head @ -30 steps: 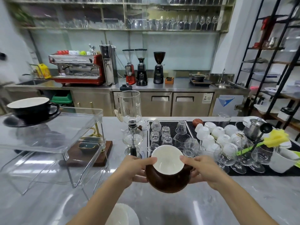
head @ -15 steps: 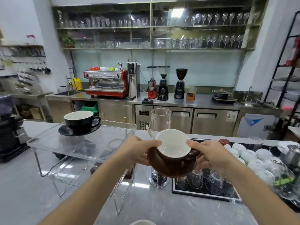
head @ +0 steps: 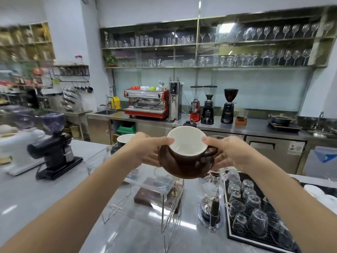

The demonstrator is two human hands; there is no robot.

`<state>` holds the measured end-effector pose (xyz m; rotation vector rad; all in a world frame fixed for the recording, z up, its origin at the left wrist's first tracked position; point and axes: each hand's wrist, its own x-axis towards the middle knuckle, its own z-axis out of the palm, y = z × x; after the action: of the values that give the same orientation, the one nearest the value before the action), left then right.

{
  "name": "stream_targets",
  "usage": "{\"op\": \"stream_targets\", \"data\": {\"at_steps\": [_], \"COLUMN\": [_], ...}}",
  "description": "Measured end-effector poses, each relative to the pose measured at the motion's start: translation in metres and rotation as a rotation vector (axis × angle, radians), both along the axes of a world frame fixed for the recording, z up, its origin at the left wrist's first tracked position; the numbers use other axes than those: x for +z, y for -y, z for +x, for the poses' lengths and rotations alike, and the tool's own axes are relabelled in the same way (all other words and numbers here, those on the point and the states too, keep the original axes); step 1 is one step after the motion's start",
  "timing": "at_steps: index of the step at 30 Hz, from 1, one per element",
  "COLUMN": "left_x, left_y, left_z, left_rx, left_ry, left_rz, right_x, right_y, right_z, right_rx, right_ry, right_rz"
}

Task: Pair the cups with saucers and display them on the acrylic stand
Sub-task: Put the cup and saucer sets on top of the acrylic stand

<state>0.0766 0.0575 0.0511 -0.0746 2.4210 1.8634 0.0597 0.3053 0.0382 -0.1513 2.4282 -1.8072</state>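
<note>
Both hands (head: 145, 152) (head: 231, 154) around brown cup-and-saucer (head: 186, 161) above grey counter (head: 45, 201), café bar behind

No text, brand or number could be read anywhere. A white label (head: 296, 148) was seen on a steel cabinet door (head: 273, 154), but its print was blurred and too small to be made out.
</note>
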Motion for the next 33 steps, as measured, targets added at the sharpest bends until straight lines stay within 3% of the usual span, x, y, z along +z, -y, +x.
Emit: {"op": "stream_targets", "data": {"at_steps": [12,33], "left_x": [-0.020,-0.045], "left_y": [0.065,0.083], "left_z": [-0.010,-0.027], "left_rx": [0.202,0.174], "left_ry": [-0.014,0.089], "left_rz": [0.048,-0.092], "right_x": [-0.004,-0.027], "right_y": [0.071,0.086], "right_z": [-0.046,-0.057], "right_rx": [0.097,0.039], "right_ry": [0.007,-0.104], "right_rz": [0.112,0.329]}}
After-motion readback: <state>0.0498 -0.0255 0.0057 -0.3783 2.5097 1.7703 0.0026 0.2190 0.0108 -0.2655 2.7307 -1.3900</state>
